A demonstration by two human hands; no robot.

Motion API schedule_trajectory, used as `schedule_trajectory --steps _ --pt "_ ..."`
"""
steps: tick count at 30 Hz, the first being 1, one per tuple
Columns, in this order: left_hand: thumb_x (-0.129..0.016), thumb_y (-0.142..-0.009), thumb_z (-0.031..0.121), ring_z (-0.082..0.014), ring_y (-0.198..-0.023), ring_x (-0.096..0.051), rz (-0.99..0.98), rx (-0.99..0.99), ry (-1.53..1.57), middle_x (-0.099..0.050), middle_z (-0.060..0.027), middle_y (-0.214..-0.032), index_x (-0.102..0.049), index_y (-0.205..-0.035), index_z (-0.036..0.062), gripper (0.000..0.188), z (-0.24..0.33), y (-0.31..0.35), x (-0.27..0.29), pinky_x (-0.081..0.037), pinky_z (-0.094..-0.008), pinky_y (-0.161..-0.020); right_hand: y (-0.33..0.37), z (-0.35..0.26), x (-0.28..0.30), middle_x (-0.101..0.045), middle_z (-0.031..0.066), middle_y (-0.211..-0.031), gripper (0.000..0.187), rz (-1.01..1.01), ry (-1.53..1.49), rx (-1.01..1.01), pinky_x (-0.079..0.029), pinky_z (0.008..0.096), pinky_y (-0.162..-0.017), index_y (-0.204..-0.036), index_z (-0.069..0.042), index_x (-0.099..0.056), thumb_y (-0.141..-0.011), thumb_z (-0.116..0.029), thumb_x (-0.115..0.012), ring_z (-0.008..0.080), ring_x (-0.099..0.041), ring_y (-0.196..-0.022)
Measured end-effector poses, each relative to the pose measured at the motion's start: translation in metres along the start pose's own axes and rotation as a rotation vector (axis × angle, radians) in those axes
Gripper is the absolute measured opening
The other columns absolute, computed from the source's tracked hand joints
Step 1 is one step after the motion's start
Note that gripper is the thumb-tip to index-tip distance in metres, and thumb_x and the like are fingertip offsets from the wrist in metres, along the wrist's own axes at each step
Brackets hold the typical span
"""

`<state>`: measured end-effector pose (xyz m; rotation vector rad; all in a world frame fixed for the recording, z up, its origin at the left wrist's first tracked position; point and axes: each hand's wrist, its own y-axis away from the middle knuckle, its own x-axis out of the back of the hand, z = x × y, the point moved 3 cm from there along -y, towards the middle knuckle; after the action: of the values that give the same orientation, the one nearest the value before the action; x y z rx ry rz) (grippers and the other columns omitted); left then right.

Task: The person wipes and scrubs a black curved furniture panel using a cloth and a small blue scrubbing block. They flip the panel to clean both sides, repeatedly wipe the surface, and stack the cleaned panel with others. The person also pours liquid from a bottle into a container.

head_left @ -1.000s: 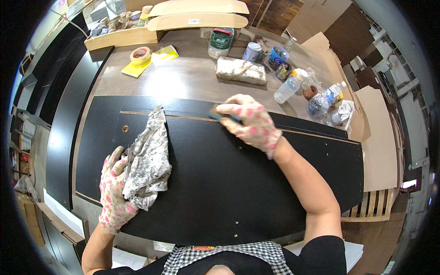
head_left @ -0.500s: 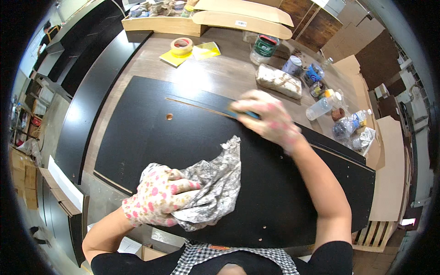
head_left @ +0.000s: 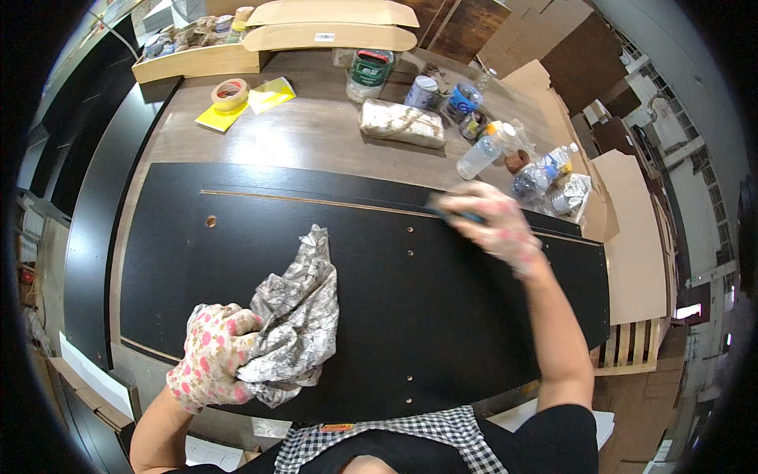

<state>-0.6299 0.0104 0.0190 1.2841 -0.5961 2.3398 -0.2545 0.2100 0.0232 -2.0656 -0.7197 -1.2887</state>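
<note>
A large black panel [head_left: 363,300] lies flat before me, with a long groove [head_left: 316,201] along its far part and several small round holes. My left hand [head_left: 215,355], in a floral glove, is closed on a crumpled grey-and-white stained rag [head_left: 296,316] resting on the panel. Fingers bent, my right hand [head_left: 493,221], also gloved, grips a small blue pad [head_left: 466,215] at the groove. Motion blurs the pad and fingertips, so its exact kind is unclear.
Beyond the panel stand a green-labelled jar [head_left: 369,75], a wrapped white bundle [head_left: 403,123], a clear bottle [head_left: 485,152] and several other containers. A tape roll [head_left: 230,94] sits on yellow sheets at the far left. Another black board [head_left: 99,245] runs along the left.
My right hand has moved rightward along the groove with the blue pad. My left hand still holds the rag. The whole view has turned, shifting the surroundings leftward in the picture.
</note>
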Motion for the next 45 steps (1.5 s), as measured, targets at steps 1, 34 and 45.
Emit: schedule_trajectory --steps 1,34,45 --pt "-0.074 -0.056 0.037 -0.0274 -0.084 -0.06 -0.009 0.005 -0.002 -0.063 -0.0068 -0.096 -0.07 -0.094 0.0131 0.046 0.001 -0.005 0.001 -0.043 -0.043 -0.075 0.03 0.013 0.026 -0.069 0.0134 -0.107 0.03 -0.011 0.092 -0.162 -0.053 0.0397 -0.091 -0.11 -0.012 -0.074 -0.08 -0.014 -0.073 0.0301 -0.066 -0.102" --pt "-0.073 -0.071 0.034 -0.0307 -0.078 -0.069 -0.592 -0.279 0.001 -0.067 -0.0105 -0.08 -0.067 -0.105 0.0085 0.043 0.148 -0.232 -0.117 -0.053 -0.0411 -0.068 0.177 0.113 0.073 -0.063 0.0123 -0.093 0.023 0.292 0.249 -0.272 -0.05 0.041 -0.084 -0.106 -0.014 -0.074 -0.085 -0.021 -0.069 0.0309 -0.061 -0.091" --pt "-0.073 -0.07 0.041 -0.0277 -0.067 -0.067 -0.586 -0.416 0.03 -0.062 -0.006 -0.069 -0.061 -0.083 0.0105 0.035 0.182 -0.246 -0.158 -0.049 -0.0401 -0.06 0.236 0.174 0.107 -0.063 0.0132 -0.097 0.026 0.286 0.26 -0.393 -0.05 0.0415 -0.085 -0.106 -0.013 -0.074 -0.082 -0.021 -0.067 0.0315 -0.061 -0.094"
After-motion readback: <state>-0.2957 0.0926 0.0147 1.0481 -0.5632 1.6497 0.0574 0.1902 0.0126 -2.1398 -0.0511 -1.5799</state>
